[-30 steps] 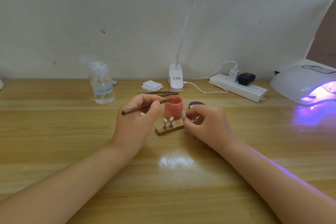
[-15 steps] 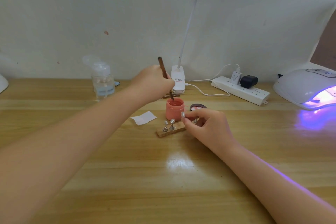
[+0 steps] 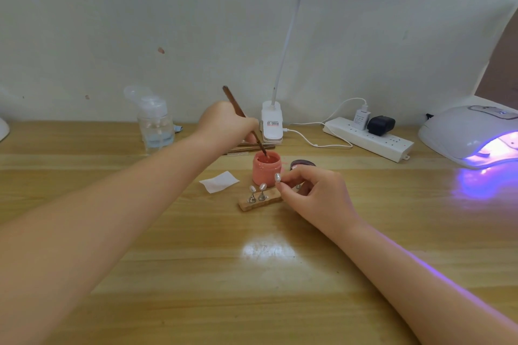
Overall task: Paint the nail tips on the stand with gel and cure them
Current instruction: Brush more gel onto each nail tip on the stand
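Note:
A small wooden stand (image 3: 260, 202) lies mid-table with two pale nail tips (image 3: 258, 188) upright on metal holders. My right hand (image 3: 314, 190) pinches a third nail tip (image 3: 277, 177) just above the stand's right end. Behind the stand is an open pink gel jar (image 3: 266, 169). My left hand (image 3: 227, 123) grips a brown brush (image 3: 244, 117), tilted, with its tip down inside the jar. The jar's dark lid (image 3: 301, 164) lies to the right, partly hidden by my fingers.
A white wipe (image 3: 218, 181) lies left of the jar. Spare brushes (image 3: 252, 147), a clear pump bottle (image 3: 155, 123), a clip lamp base (image 3: 271, 123) and a power strip (image 3: 367, 138) line the back. A UV curing lamp (image 3: 471, 134) glows purple at the far right.
My left hand lifted from beside the stand, reached back over the jar and brought the brush tip down into the gel. My right hand stayed by the stand with the nail tip.

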Motion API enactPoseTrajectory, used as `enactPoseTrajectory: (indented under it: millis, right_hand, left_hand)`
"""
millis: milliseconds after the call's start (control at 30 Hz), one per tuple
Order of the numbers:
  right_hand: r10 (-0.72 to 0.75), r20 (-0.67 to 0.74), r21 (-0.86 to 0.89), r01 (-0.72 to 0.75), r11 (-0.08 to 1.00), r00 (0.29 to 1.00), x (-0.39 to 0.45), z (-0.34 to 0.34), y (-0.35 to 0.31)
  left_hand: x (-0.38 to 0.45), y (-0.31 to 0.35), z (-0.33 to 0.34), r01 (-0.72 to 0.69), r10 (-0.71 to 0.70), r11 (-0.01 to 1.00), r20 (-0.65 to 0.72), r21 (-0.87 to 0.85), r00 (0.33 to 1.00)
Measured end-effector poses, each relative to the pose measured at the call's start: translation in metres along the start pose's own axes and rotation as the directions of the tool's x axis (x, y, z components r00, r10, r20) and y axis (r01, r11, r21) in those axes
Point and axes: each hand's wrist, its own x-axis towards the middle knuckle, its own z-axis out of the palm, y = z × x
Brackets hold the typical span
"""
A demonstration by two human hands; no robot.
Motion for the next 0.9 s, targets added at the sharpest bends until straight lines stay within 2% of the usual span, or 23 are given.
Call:
enactPoseTrajectory:
  millis: [100, 233, 500, 667, 800, 900]
  right_hand:
    - [-0.005, 0.007, -0.012, 0.006, 1.0, 1.0, 0.0, -0.001, 0.0]
    - [-0.009, 0.01, -0.021, 0.009, 1.0, 1.0, 0.0, -0.001, 0.0]
    - [-0.003, 0.013, -0.02, 0.003, 1.0, 1.0, 0.0, -0.001, -0.001]
    - [-0.016, -0.001, -0.028, 0.016, 0.999, 1.0, 0.0, -0.001, -0.001]
    - [-0.027, -0.005, -0.032, 0.027, 0.999, 1.0, 0.0, -0.002, -0.001]
    - [-0.046, -0.018, -0.041, 0.045, 0.998, 0.999, 0.0, -0.002, -0.002]
  left_hand:
    - [0.002, -0.009, -0.006, 0.068, -0.076, 0.984, -0.046, -0.162, 0.996]
    - [0.004, -0.023, -0.005, 0.17, -0.189, 0.939, -0.035, -0.3, 0.981]
    - [-0.007, -0.041, -0.012, 0.202, -0.258, 0.903, -0.104, -0.38, 0.96]
    - [-0.019, -0.048, -0.017, 0.077, -0.165, 0.86, -0.133, -0.504, 0.977]
    - [-0.046, -0.052, -0.013, -0.05, -0.009, 0.757, -0.087, -0.652, 0.996]
    - [-0.071, -0.056, -0.008, -0.108, 0.097, 0.758, -0.053, -0.643, 0.994]
